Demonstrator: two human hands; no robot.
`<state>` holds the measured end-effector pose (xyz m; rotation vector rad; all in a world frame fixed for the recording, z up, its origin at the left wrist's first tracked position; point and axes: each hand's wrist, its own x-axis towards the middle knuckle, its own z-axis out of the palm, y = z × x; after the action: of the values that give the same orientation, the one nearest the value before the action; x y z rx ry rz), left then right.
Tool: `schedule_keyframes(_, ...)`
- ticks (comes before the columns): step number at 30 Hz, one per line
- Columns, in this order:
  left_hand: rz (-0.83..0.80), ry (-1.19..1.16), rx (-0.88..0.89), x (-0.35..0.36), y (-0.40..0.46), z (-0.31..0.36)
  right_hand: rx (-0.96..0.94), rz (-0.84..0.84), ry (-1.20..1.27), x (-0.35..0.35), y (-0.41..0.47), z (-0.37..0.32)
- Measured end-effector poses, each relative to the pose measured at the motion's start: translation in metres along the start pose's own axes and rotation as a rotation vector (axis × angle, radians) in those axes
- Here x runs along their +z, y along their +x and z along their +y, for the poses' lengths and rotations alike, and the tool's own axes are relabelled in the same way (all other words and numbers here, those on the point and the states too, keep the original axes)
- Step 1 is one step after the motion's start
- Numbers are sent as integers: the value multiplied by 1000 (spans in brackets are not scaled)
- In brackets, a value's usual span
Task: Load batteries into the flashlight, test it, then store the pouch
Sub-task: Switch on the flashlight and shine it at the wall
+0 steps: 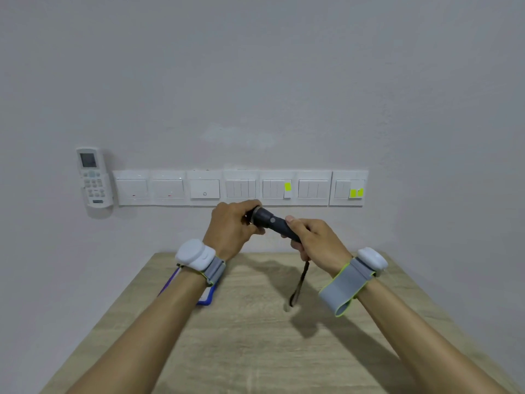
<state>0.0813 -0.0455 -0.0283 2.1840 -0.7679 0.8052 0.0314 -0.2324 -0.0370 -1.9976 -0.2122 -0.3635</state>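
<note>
While both hands hold the dark flashlight (274,224) up above the desk (255,336), left hand (231,228) fingers wrap its head end and right hand (315,241) fingers clamp its tail, wrist strap (298,285) dangling.

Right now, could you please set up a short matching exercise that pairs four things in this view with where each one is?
Things:
1. flashlight
2. wrist strap
3. remote control
4. blue-edged pouch

Places:
A. mounted on the wall, left of the switch panels
B. held in the air between both hands
C. lying on the table, partly hidden under the left wrist
D. dangling below the right hand

Pairs: 1-B, 2-D, 3-A, 4-C
</note>
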Motion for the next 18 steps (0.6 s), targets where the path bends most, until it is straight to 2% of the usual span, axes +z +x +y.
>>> schedule_keyframes(6,-79,22,27,2,5,1,53,-146,30,7,-2,0)
schedule_keyframes(8,-60,23,-4,7,8,2,152,-144,209,15,-2,-4)
schedule_keyframes(10,-70,76,-121,14,6,-5,319,-73,484,19,0,-6)
schedule_keyframes(12,-169,199,-252,17,2,-15,446,1,708,17,3,-4)
schedule_keyframes(15,-376,298,-379,26,-14,-25,525,1,767,13,4,0)
schedule_keyframes(18,-506,335,-421,39,-28,-29,593,-42,819,15,5,0)
